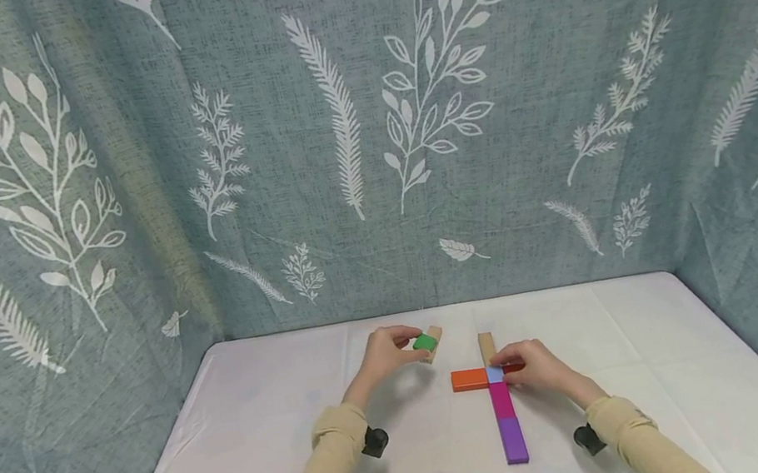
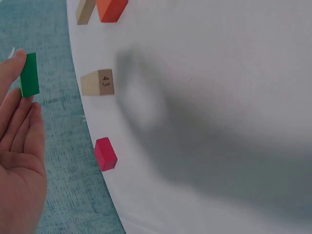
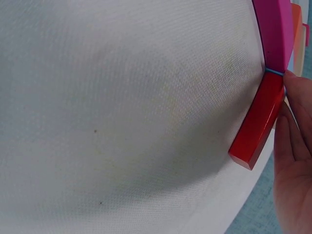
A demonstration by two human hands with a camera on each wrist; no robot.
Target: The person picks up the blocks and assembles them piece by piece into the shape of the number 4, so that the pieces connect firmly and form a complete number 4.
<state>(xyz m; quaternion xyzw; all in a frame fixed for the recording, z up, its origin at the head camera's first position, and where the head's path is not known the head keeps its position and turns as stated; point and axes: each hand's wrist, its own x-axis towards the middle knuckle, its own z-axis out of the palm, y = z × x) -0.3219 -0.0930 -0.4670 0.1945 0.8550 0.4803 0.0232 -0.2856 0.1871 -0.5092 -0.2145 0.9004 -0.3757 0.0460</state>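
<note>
My left hand (image 1: 386,353) pinches a green block (image 2: 29,74) between thumb and fingertips, raised above the table. Beyond it in the head view lies a plain wooden block (image 1: 435,333). My right hand (image 1: 537,365) has its thumb and fingers at a light blue block (image 1: 495,374), where a cross of blocks meets. Around that block lie an orange block (image 1: 469,380) on the left, a red block (image 3: 258,117) on the right, a wooden block (image 1: 486,347) beyond and a magenta block (image 1: 502,401) nearer. A purple block (image 1: 513,441) extends the near arm.
A white cloth (image 1: 271,441) covers the table. In the left wrist view, a wooden block marked 43 (image 2: 100,82) and a pinkish-red block (image 2: 106,154) lie near each other. A patterned blue-green curtain (image 1: 326,280) hangs behind and on both sides.
</note>
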